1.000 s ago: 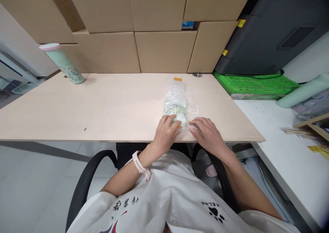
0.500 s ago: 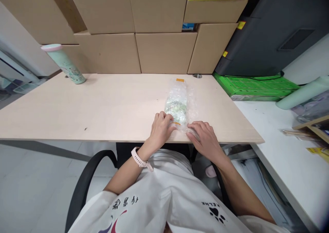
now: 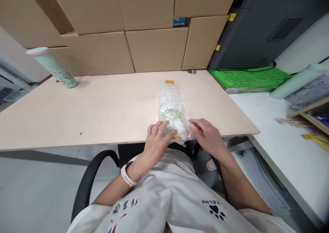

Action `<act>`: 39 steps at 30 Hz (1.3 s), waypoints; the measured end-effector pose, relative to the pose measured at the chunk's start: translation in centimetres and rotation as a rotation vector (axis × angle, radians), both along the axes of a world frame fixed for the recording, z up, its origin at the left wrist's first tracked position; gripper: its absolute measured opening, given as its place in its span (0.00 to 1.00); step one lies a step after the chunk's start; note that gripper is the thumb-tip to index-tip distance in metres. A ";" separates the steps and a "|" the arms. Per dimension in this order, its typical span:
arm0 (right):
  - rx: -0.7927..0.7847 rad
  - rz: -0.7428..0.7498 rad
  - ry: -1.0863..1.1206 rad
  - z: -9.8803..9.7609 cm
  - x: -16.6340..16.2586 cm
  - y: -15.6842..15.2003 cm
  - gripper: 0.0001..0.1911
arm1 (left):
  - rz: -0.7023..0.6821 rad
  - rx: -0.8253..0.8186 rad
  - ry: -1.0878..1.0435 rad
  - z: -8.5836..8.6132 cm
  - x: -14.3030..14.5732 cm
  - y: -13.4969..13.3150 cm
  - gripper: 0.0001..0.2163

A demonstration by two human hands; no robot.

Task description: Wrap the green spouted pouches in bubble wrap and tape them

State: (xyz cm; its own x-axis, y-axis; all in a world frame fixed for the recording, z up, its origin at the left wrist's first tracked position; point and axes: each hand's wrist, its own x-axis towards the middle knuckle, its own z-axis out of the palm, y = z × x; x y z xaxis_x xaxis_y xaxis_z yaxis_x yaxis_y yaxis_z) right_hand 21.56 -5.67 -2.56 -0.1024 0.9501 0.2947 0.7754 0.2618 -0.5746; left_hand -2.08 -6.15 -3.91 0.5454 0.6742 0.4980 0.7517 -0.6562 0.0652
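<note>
Pack has slid toward you since the earlier frame; its near end now pokes just past the table's front edge. Your left hand now sits a bit further up its left side.

Pack state: lying flat, long way pointing away from you, clear bubble wrap, green and white showing through. Far tape and near tape both orange, both on.

Left: partly open, fingers loosely bent over the lower left of the pack, thumb spread away from them and just beside the near tape. It rests on top, not wrapped around.

Right hand: half curled, fingertips at the loose wrap along the pack's right edge. Can't tell if you're pinching film there.

Around you: bottle upright at the far left of the table, boxes stacked along the back. Green box to the right, dark case above it. White desk beside the table, right side.
</note>
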 end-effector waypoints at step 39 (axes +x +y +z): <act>-0.481 0.418 0.970 0.5 -4.1 -2.4 0.24 | -0.129 0.110 0.029 10.6 -7.5 1.3 0.37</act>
State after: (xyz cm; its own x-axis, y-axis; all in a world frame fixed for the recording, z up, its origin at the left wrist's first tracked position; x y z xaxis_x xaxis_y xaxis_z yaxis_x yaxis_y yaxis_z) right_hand 17.42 -8.04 -2.08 -0.3641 0.9306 0.0391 -0.1408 -0.0135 -0.9899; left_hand -9.63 -4.81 6.64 0.6394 0.5399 0.5474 0.6611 -0.7495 -0.0330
